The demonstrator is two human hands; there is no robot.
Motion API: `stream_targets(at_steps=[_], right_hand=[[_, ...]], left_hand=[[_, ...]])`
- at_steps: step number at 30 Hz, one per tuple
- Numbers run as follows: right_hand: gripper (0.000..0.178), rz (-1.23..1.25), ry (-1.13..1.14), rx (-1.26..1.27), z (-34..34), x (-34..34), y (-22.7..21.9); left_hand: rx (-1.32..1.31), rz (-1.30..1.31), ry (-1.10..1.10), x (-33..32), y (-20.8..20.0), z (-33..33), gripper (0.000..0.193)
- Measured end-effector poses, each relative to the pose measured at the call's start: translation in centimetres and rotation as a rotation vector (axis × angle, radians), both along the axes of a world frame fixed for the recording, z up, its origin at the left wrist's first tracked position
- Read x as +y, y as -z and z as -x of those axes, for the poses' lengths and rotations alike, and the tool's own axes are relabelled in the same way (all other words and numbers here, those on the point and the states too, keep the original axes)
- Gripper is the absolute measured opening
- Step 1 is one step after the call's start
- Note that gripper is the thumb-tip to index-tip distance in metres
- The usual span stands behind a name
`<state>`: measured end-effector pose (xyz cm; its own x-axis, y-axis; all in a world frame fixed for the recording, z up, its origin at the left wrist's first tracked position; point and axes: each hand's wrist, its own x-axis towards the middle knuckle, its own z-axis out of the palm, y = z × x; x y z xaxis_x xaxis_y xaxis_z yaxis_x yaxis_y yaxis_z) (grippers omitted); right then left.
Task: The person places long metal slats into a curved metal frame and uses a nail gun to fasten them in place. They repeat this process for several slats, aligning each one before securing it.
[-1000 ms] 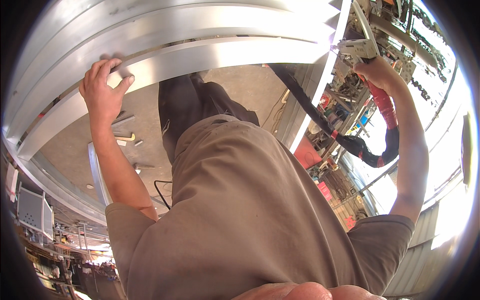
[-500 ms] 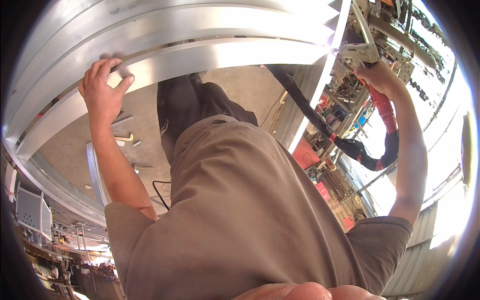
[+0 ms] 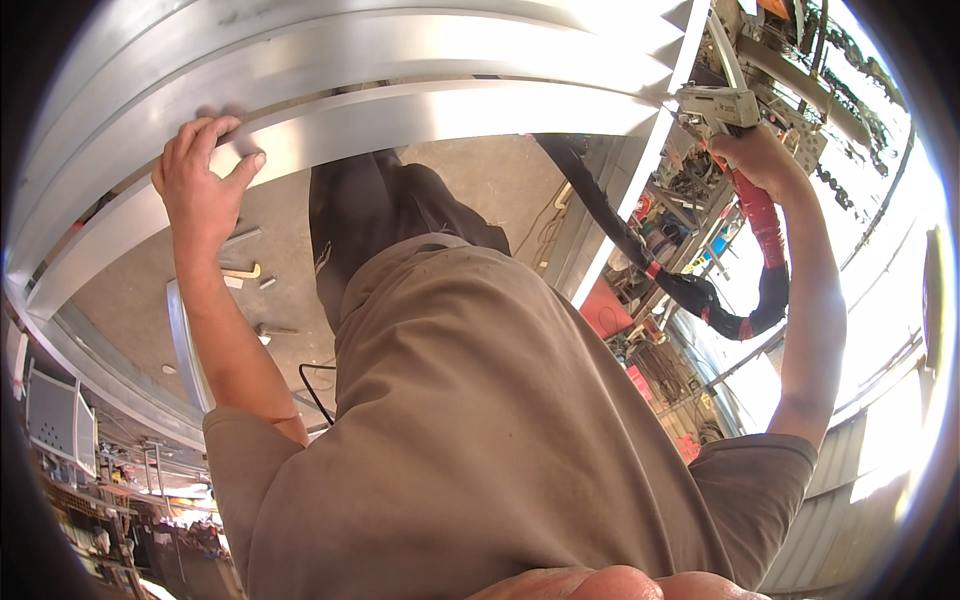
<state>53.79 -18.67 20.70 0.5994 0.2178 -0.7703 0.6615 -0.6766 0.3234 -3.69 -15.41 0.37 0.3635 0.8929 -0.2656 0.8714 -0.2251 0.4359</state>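
Note:
My left hand (image 3: 198,188) grips a shiny metal bar (image 3: 400,122), thumb on its near side and fingers over the top edge. Wrapped round the handle of a handheld welding gun (image 3: 722,103) is my right hand (image 3: 765,162). The gun has a grey body, and its grip runs into a red-taped, black-sleeved cable (image 3: 762,215). Its nozzle points left, at the corner where the bar meets a long metal upright (image 3: 645,165). I cannot tell whether the tip touches the metal.
More metal slats (image 3: 330,60) run parallel beyond the bar. Offcuts and a hammer-like tool (image 3: 275,330) lie on the concrete floor (image 3: 130,310) below. The cable loops down and back under the frame. Cluttered shelving (image 3: 690,215) stands to the right, and a grey perforated cabinet (image 3: 60,415) at the left.
The bright flash at the gun's nozzle has gone out. Both hands keep their grips, and the view has shifted slightly.

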Motion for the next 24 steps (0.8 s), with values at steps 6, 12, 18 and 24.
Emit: stream_targets(at_steps=[6, 12, 18, 24], right_hand=[[0.026, 0.019, -0.010, 0.005, -0.2, -0.1, 0.5], [0.026, 0.034, -0.036, -0.013, -0.2, -0.1, 0.7], [0.026, 0.036, -0.125, -0.011, 0.3, 0.6, 0.7], [0.027, 0.018, -0.153, 0.025, 0.3, 1.0, 1.2]], left_hand=[[0.003, 0.009, 0.001, 0.0, 0.1, 0.1, 0.046], [0.019, 0.033, -0.010, 0.1, -0.1, 0.0, 0.046], [0.018, 0.018, -0.007, 0.0, -0.4, -0.2, 0.046], [0.019, 0.017, -0.004, 0.1, -0.3, -0.1, 0.046]])
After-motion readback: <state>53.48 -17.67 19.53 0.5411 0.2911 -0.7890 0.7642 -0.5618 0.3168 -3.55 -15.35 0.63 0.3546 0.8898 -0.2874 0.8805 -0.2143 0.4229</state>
